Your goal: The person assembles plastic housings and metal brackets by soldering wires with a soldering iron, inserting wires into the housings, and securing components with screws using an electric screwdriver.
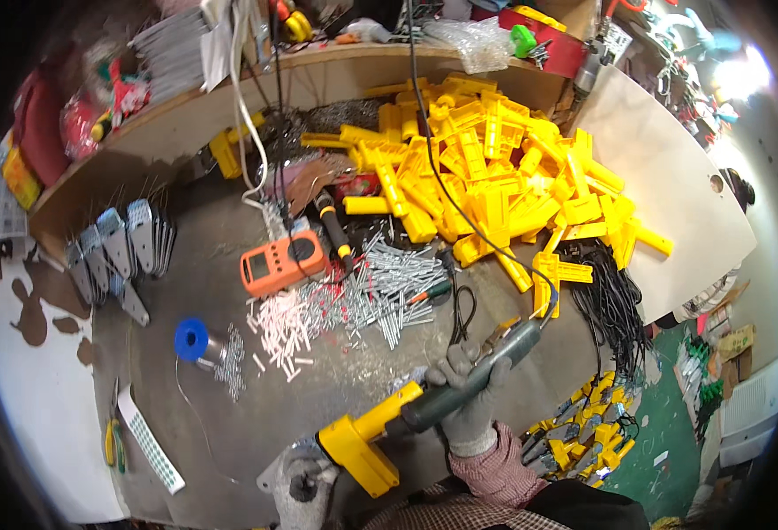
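Note:
My left hand point(305, 486), in a grey glove, grips a yellow plastic housing point(360, 459) near the bench's front edge. A grey metal plate point(268, 477) shows beside that hand; how it joins the housing is hidden. My right hand point(470, 411), also gloved, is wrapped round a dark green corded electric screwdriver point(438, 402). The screwdriver lies slanted, its lower left end against the housing's yellow tubular arm point(398, 406). Its tip is hidden there. A black cord point(495, 243) runs from its upper right end to above the bench.
A large heap of yellow housings point(486, 168) covers the back right. Loose screws point(393, 283), pale pins point(283, 331) and an orange multimeter point(283, 262) lie mid-bench. Metal brackets point(115, 247), a blue solder spool point(192, 339) and pliers point(115, 442) are left; black cables point(610, 300) and yellow assemblies point(588, 433) right.

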Demonstrator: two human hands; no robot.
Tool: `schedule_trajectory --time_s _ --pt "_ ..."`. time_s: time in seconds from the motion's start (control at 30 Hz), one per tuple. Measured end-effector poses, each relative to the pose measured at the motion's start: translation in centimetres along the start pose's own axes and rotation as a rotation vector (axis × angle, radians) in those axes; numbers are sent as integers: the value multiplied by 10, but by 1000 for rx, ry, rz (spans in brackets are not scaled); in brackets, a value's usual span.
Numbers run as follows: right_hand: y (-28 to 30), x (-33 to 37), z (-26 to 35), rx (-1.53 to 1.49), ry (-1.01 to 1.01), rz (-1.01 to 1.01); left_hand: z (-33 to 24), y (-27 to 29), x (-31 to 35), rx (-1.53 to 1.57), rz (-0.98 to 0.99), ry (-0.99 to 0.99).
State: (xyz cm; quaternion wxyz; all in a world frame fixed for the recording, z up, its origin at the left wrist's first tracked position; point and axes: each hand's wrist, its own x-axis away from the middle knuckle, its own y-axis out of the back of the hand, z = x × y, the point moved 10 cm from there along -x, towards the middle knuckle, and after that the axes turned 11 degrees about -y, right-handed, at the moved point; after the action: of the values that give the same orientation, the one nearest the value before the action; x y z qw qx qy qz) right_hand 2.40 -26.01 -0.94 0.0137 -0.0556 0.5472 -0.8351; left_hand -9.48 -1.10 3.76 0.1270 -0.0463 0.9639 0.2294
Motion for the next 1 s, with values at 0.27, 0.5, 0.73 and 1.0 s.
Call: schedule_trajectory --time_s 0.27,0.5,0.73,1.0 --pt "-21 2 -5 -31 6 -30 -16 5 -1 -72 -68 -137" --pt "-40 15 125 1700 240 -20 -2 5 21 -544 118 -308" --pt "-8 -12 162 2611 296 -124 -14 -25 60 -550 120 -413" --pt "80 -209 148 2638 1136 -82 -21 -41 44 -582 224 -504"
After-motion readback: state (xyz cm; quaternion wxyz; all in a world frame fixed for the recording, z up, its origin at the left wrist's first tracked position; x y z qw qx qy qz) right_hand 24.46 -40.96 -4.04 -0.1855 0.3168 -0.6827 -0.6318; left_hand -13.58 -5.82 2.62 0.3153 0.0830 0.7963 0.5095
